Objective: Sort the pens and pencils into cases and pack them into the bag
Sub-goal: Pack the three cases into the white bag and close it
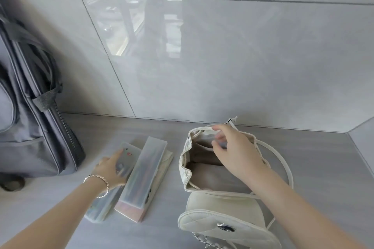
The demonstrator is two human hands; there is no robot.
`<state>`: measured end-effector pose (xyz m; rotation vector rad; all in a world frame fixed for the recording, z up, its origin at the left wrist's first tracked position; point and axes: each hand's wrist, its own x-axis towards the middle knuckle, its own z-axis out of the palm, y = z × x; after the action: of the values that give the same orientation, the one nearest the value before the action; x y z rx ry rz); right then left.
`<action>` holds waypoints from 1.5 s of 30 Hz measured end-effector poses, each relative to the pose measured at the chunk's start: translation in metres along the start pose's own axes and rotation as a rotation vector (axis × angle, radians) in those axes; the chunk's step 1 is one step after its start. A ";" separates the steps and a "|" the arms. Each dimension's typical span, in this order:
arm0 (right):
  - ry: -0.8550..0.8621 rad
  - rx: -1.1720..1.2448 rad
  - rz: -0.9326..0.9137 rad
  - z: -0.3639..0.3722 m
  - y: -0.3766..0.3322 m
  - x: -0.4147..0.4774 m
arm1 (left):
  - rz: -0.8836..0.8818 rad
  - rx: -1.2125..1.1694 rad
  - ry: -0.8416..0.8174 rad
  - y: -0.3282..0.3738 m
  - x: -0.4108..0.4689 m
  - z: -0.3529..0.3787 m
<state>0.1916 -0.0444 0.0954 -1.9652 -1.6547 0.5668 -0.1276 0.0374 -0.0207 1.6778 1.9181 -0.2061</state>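
Flat frosted case point(129, 154) beside taller frosted case point(144, 172), prob. pens inside; cream bag point(185, 166) near, mouth open.

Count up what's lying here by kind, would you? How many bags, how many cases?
Bags: 2, the grey bag and the white bag
Cases: 3, the sticker case, the frosted case and the cream case, which lies mostly hidden under the frosted one
Total: 5
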 end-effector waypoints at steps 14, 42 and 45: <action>-0.370 0.975 0.251 -0.021 -0.003 0.017 | 0.504 -0.885 0.231 0.208 -0.128 -0.076; -0.164 -0.567 -0.186 -0.010 0.042 -0.024 | 0.562 -0.210 0.035 0.172 -0.069 0.012; -0.219 -0.674 -0.157 0.005 0.043 -0.020 | 0.526 -0.219 0.041 0.178 -0.073 0.006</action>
<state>0.2185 -0.0695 0.0650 -2.2410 -2.3392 0.1696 0.0458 0.0071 0.0563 1.9681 1.3997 0.2357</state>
